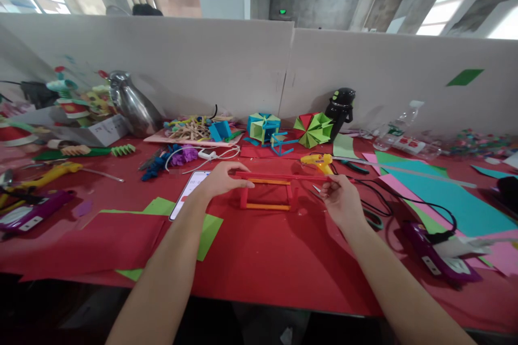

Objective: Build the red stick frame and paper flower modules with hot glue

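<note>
A small box-like frame (269, 207) of red and orange sticks stands on the red tabletop in front of me. Along its top lies a long red stick (303, 177), reaching out past the frame on the right. My left hand (226, 179) has thumb and fingers closed around the frame's upper left corner. With my right hand (342, 199) I pinch the stick's right end. Scissors (372, 219) lie partly hidden behind that hand, and a yellow glue gun (318, 161) rests just beyond it. Beside my left forearm is a phone (186, 194) with a lit screen.
Red paper (121, 234) and green sheets lie left; coloured paper (453, 194) covers the right. Purple power strips (441, 259) stand at both sides, with a black cable near my right hand. Folded paper models (265, 129), a steel jug (133, 102) and a black flask (341, 110) line the partition.
</note>
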Motion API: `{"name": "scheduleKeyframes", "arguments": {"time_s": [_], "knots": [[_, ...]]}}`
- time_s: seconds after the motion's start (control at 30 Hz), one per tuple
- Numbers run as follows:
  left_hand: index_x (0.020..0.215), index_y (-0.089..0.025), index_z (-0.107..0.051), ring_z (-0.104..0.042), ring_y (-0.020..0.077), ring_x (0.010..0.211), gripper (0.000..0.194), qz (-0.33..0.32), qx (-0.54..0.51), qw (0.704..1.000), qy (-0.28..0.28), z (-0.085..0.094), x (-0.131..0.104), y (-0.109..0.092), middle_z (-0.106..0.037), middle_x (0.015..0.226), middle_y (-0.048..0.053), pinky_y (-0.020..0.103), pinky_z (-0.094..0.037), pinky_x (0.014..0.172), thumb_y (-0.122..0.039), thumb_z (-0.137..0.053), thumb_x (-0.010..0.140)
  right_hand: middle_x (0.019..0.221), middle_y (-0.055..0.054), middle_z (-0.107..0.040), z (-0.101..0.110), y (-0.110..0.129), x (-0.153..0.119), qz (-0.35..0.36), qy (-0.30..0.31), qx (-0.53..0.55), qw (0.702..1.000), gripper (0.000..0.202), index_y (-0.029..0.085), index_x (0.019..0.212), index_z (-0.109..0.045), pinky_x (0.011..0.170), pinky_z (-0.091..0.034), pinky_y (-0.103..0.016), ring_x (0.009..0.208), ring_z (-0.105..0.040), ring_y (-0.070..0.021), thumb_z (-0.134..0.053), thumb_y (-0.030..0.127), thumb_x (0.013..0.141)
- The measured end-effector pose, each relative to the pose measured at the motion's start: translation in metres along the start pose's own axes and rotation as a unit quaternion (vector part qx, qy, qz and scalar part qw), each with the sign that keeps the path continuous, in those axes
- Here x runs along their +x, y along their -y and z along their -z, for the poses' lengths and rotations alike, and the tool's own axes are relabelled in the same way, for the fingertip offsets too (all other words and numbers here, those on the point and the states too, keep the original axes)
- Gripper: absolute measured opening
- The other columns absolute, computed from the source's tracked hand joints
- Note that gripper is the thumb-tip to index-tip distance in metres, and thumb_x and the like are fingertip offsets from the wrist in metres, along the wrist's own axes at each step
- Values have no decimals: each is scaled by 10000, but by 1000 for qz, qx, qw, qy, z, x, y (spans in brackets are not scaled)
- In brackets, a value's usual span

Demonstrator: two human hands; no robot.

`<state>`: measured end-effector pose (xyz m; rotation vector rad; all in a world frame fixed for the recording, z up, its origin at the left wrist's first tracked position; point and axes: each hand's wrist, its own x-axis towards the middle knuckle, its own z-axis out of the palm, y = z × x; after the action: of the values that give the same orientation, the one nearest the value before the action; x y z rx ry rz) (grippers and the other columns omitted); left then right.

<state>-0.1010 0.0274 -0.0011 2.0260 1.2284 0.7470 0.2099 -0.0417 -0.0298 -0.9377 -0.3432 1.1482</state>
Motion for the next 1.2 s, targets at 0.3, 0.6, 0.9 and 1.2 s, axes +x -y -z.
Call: {"name": "scheduleKeyframes", "arguments": {"time_s": [0.3,0.6,0.9,1.2], "knots": [[989,-216,-706,-627,252,1015,507,-19,17,1000,16,2,1,3,-714,1033,26,360,-460,920,-536,-818,612,487,13,-588,-3,0,-2,0,-6,-5,1000,54,148,630,-651,411,-433,-176,457,-510,-84,-703,159,639],[1005,-221,-695,-624,252,1046,523,-34,2,999,24,3,-2,1,-706,1054,25,367,-447,962,-516,-833,595,474,18,-574,-2,2,-2,11,-6,-11,1000,64,157,610,-643,398,-424,-174,456,-499,-83,-674,155,666],[977,-225,-719,-634,255,1049,504,-12,19,1000,-1,1,0,1,-727,1047,24,360,-460,962,-528,-830,589,502,16,-595,-1,1,-2,-1,5,-27,1000,42,161,646,-655,410,-445,-169,463,-502,-84,-678,179,677],[961,-220,-729,-642,275,1041,501,-7,18,1000,-6,2,-3,-4,-734,1040,38,389,-458,977,-555,-816,599,543,32,-591,-1,1,-1,-15,7,-26,1000,106,171,680,-640,404,-448,-170,486,-519,-84,-735,202,644]]}}
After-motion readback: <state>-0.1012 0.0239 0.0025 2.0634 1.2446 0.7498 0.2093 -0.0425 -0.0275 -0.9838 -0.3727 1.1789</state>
